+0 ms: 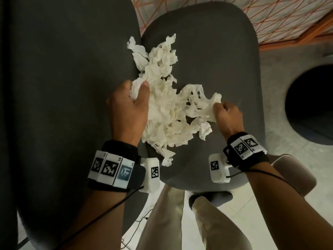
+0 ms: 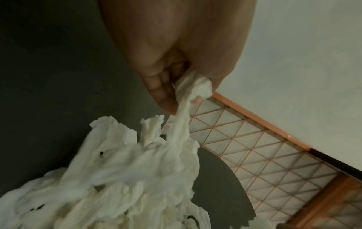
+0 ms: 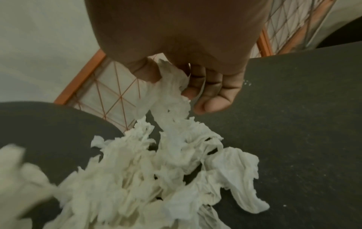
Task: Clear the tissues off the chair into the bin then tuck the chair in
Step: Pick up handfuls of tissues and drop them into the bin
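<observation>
A heap of crumpled white tissues (image 1: 167, 105) lies spread over the dark grey chair seat (image 1: 225, 60). My left hand (image 1: 131, 105) grips the heap's left edge, thumb and fingers curled round a bunch of tissue (image 2: 194, 86). At the heap's right edge my right hand (image 1: 227, 112) pinches a twisted strand of tissue (image 3: 172, 83) between thumb and curled fingers. In both wrist views the tissues (image 2: 121, 178) (image 3: 149, 170) hang stretched from the hands down to the seat (image 3: 293, 124). The chair's dark backrest (image 1: 63, 87) fills the left of the head view.
A round black bin opening (image 1: 313, 103) sits on the floor to the right of the chair. An orange wire-grid frame (image 1: 270, 15) stands beyond the seat. My legs (image 1: 171, 222) are at the seat's near edge. Small white crumbs (image 3: 247, 82) dot the seat.
</observation>
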A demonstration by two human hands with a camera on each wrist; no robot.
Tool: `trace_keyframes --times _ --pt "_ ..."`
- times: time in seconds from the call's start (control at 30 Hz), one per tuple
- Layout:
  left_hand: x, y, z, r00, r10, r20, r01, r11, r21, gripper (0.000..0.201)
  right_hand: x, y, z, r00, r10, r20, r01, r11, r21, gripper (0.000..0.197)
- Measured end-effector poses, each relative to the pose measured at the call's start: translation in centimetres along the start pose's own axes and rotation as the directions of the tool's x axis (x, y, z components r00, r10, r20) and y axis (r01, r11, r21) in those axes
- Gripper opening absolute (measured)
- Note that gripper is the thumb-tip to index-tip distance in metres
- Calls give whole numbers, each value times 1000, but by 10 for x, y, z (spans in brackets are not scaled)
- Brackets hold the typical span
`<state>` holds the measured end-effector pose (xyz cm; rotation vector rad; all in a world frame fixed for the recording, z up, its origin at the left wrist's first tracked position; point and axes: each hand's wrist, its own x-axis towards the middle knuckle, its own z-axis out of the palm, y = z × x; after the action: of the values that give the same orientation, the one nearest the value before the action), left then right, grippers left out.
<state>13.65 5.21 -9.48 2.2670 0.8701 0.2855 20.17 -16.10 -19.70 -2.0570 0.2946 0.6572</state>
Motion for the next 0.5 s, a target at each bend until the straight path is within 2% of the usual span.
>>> trace_keyframes --times 0.1,0.17,0.23,0.3,0.37,0.47,0.5 --pt "4 2 20 984 -92 154 92 996 9 21 -1 2 -9 998 4 -57 1 995 101 15" --pt "7 -1 37 958 -117 263 96 991 94 25 1 6 -10 993 -13 -115 33 985 169 25" --pt "8 -3 53 904 -178 388 93 970 226 34 3 11 -8 990 7 -143 23 979 204 30" --pt "10 -8 66 852 -236 468 44 922 384 47 3 11 -6 993 33 -116 -9 980 201 32" --pt "13 -9 72 833 -253 492 -19 875 483 48 2 10 -3 997 45 -69 -33 984 177 28" --pt "19 -12 73 852 -224 473 -53 862 503 36 1 15 3 995 97 31 -99 993 72 8" --pt "21 -13 71 864 -210 457 -45 873 486 34 1 20 7 991 123 54 -124 992 10 17"
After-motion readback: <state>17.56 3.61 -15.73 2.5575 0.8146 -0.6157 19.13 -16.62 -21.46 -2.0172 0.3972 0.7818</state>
